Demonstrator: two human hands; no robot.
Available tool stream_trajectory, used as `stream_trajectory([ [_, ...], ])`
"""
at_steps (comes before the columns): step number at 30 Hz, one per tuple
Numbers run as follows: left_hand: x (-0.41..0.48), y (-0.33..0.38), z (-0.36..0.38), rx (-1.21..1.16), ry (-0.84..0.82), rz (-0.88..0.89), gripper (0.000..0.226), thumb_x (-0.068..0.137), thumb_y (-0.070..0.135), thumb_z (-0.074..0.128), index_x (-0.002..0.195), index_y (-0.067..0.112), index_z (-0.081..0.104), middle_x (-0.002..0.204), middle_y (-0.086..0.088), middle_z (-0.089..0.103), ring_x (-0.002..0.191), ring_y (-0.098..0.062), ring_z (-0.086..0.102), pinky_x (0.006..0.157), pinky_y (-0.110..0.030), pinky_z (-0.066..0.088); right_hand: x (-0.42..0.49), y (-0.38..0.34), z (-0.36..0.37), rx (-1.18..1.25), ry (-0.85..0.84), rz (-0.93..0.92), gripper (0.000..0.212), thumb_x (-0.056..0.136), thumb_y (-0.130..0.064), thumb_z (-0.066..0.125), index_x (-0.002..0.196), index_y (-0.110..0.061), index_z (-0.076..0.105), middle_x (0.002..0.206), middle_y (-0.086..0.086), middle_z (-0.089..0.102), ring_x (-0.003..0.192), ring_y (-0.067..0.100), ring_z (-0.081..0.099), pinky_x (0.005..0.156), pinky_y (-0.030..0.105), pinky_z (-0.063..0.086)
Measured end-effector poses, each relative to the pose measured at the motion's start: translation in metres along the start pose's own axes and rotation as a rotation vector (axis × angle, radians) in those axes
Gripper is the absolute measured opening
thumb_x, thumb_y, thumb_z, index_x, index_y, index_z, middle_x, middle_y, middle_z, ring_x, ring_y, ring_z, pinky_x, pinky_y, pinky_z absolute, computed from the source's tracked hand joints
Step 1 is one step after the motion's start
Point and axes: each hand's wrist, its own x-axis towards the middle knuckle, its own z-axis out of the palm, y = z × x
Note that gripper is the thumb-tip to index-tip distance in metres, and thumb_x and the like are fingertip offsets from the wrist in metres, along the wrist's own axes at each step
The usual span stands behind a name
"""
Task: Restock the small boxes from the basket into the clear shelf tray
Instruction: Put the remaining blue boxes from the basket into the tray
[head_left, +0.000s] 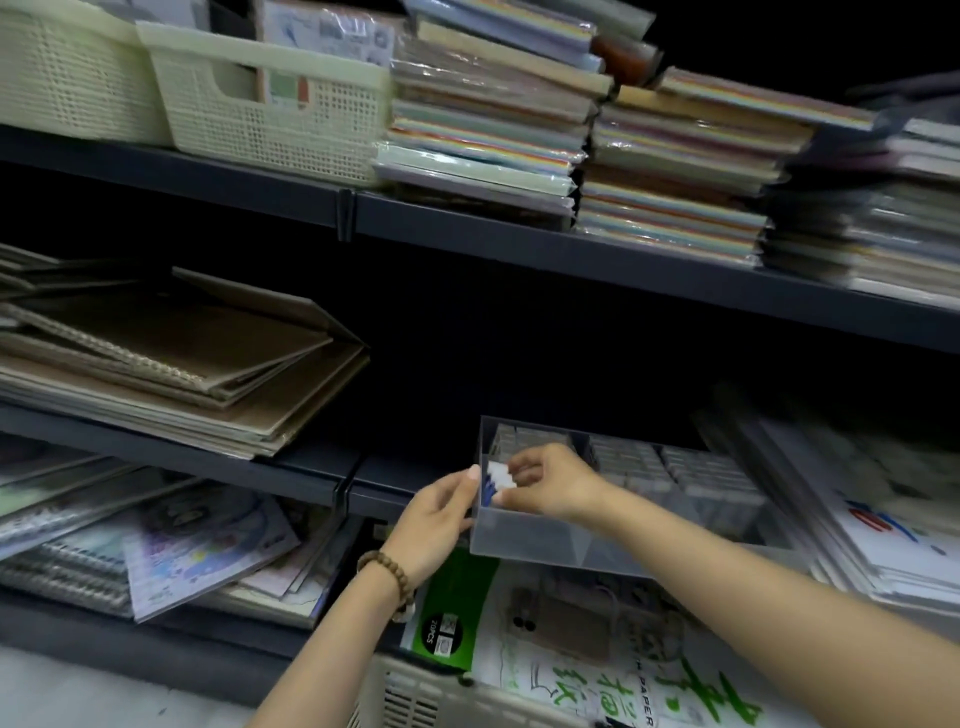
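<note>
Dark metal shelving (519, 244) fills the view. Its top shelf carries wrapped stacks of coloured paper (488, 130) on the right and two cream lattice bins (270, 104) on the left. On the middle shelf, brown spiral notebooks (182, 364) lie piled at the left. The clear tray (545, 540) stands well to their right, at the shelf's front edge. Rows of packed boxes (628, 462) fill its rear and right compartments.

Below the tray, at the bottom edge of the view, is the cream basket (415, 696). It holds flat paper packs, one with a green cover (452, 608).

The right grip (550, 486) reaches into the tray's front left compartment. Its fingers are curled, pinching a small box (498, 475), white with blue, just inside the tray's left wall. Blur hides whether it is one box or several.

The left grip (436, 519) holds the tray's front left corner from outside, with the thumb raised against the wall and the fingers bent round the corner. A wooden bead bracelet (387, 566) circles that wrist.
</note>
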Motion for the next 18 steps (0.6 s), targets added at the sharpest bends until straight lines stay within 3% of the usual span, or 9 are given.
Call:
stream_trajectory([
  [5, -0.001, -0.001, -0.001, -0.021, -0.029, 0.004, 0.055, 0.078, 0.057, 0.041, 0.117, 0.022, 0.060, 0.113, 0.005, 0.067, 0.106, -0.004, 0.061, 0.091, -0.022, 0.049, 0.010, 0.003, 0.010, 0.120, 0.026, 0.118, 0.039, 0.079, -0.013, 0.075, 0.114, -0.002, 0.061, 0.112, 0.011, 0.066, 0.085, 0.009, 0.058, 0.073, 0.016, 0.047],
  [7, -0.001, 0.000, -0.002, -0.035, -0.037, -0.002, 0.045, 0.078, 0.057, 0.041, 0.106, 0.029, 0.063, 0.108, 0.008, 0.069, 0.102, 0.000, 0.062, 0.083, -0.016, 0.049, 0.011, 0.004, 0.007, 0.111, 0.010, 0.124, 0.040, 0.078, -0.018, 0.076, 0.113, -0.005, 0.064, 0.106, 0.004, 0.066, 0.086, 0.009, 0.058, 0.076, 0.018, 0.047],
  [10, -0.001, 0.000, -0.002, -0.045, -0.034, -0.008, 0.041, 0.078, 0.058, 0.041, 0.103, 0.033, 0.061, 0.110, 0.011, 0.067, 0.105, 0.000, 0.061, 0.087, -0.017, 0.048, 0.013, 0.005, -0.001, 0.158, -0.084, 0.164, 0.046, 0.077, -0.026, 0.077, 0.116, -0.005, 0.064, 0.108, 0.000, 0.067, 0.095, 0.011, 0.064, 0.088, 0.022, 0.050],
  [13, -0.002, 0.001, -0.001, -0.052, -0.036, -0.006, 0.044, 0.076, 0.059, 0.041, 0.107, 0.033, 0.059, 0.116, 0.010, 0.064, 0.109, -0.001, 0.058, 0.093, -0.020, 0.046, 0.013, 0.001, -0.005, 0.381, -0.190, 0.275, 0.043, 0.083, -0.022, 0.071, 0.119, 0.000, 0.060, 0.101, 0.008, 0.070, 0.085, 0.010, 0.067, 0.066, 0.015, 0.055],
  [15, -0.002, 0.001, -0.001, -0.064, -0.033, -0.009, 0.048, 0.076, 0.059, 0.042, 0.111, 0.031, 0.058, 0.119, 0.008, 0.062, 0.112, -0.002, 0.056, 0.096, -0.022, 0.046, 0.013, -0.002, -0.006, 0.422, -0.233, 0.334, 0.042, 0.087, -0.021, 0.065, 0.123, -0.001, 0.055, 0.115, 0.011, 0.065, 0.088, 0.009, 0.063, 0.055, 0.012, 0.052],
  [18, -0.002, 0.000, -0.001, -0.067, -0.027, -0.017, 0.059, 0.075, 0.059, 0.043, 0.120, 0.024, 0.057, 0.123, 0.006, 0.060, 0.117, -0.006, 0.053, 0.101, -0.027, 0.044, 0.015, -0.004, -0.007, 0.435, -0.290, 0.386, 0.047, 0.090, -0.021, 0.062, 0.131, -0.003, 0.048, 0.132, 0.012, 0.053, 0.092, 0.012, 0.062, 0.060, 0.016, 0.056],
])
